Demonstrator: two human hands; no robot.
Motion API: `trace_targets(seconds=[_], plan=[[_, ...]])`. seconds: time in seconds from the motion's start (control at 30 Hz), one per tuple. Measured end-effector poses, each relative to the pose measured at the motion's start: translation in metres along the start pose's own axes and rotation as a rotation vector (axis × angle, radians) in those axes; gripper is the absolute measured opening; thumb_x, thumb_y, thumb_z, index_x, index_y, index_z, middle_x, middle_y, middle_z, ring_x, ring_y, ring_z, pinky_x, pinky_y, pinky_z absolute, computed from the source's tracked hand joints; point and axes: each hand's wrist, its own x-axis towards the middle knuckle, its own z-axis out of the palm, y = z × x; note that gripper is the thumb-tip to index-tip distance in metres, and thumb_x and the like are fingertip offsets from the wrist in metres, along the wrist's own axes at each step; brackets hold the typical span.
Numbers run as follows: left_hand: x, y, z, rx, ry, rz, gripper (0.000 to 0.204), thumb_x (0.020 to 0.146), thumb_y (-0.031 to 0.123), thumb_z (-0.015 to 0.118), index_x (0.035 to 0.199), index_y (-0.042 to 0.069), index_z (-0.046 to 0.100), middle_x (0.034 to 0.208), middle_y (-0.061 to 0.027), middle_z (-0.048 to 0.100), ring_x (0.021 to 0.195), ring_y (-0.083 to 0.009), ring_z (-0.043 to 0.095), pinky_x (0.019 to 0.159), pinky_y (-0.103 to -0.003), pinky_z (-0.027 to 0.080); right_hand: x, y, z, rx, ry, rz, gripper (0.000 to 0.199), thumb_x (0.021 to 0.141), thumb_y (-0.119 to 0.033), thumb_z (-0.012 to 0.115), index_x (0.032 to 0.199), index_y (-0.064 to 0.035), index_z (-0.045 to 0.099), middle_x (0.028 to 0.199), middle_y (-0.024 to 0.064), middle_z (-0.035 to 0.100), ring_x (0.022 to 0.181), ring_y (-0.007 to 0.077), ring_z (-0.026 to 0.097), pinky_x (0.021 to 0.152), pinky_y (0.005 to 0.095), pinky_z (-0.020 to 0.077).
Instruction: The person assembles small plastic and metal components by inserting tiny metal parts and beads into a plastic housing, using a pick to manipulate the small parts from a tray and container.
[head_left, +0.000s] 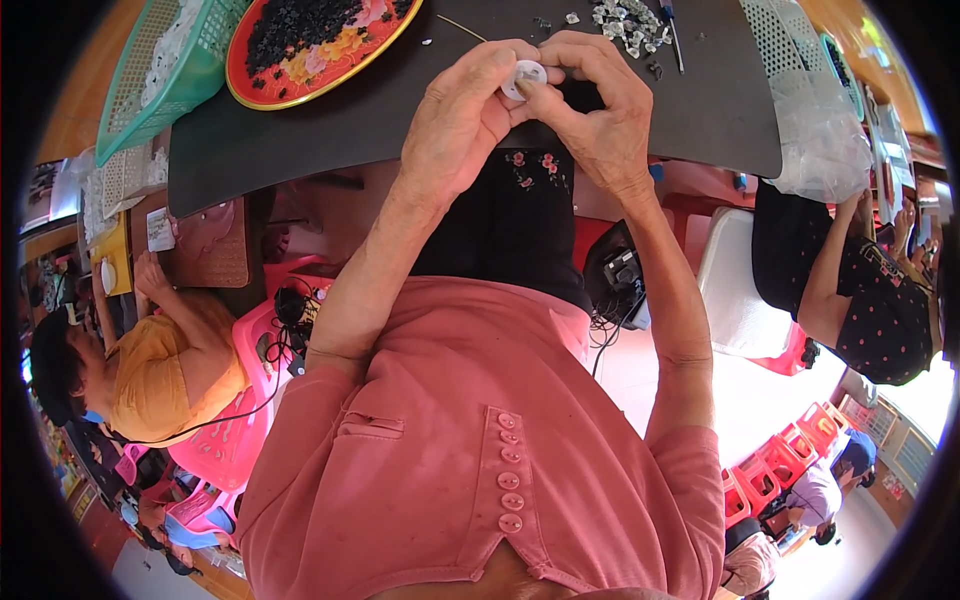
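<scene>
Is a dark table [300, 145]. Bears a tray [345, 73] and, at left, seemingly a basket [150, 128]; farther right, bears a stick [461, 27], clear pieces [630, 26] and a tool [675, 38].

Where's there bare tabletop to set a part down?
Two patches on the dark tabletop: left, between the red tray, near edge and left hand; right, between the right hand and plastic bag, below the blue-handled tool. Crowded: upper left, with the tray and green basket; top, right of centre, with the clear pieces.
</scene>
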Motion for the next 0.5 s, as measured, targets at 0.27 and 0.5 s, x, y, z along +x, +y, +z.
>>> trace_targets(seconds=[0.27, 0.5], plan=[[0.0012, 0.0031, 0.0019, -0.115, 0.064, -0.110, 0.034, 0.103, 0.023, 0.038, 0.113, -0.005, 0.053, 0.098, -0.0170, 0.064, 0.089, -0.0237, 0.066, 0.082, -0.035, 0.055, 0.0047, -0.0102, 0.0002, -0.047, 0.009, -0.105, 0.038, 0.068, -0.010, 0.078, 0.105, -0.0081, 0.067, 0.108, 0.0087, 0.064, 0.097, 0.0216, 0.062, 0.082, 0.0315, 0.0508], [0.0022, 0.0039, 0.0022, -0.039, 0.037, -0.131, 0.035, 0.103, 0.023, 0.038, 0.113, -0.007, 0.053, 0.101, -0.0181, 0.064, 0.086, -0.0239, 0.066, 0.081, -0.034, 0.055, 0.0013, -0.0040, 0.0027, -0.093, -0.004, -0.124, 0.044, 0.066, -0.010, 0.079, 0.108, -0.0105, 0.068, 0.109, 0.0087, 0.064, 0.100, 0.0235, 0.062, 0.085, 0.0324, 0.0512]])
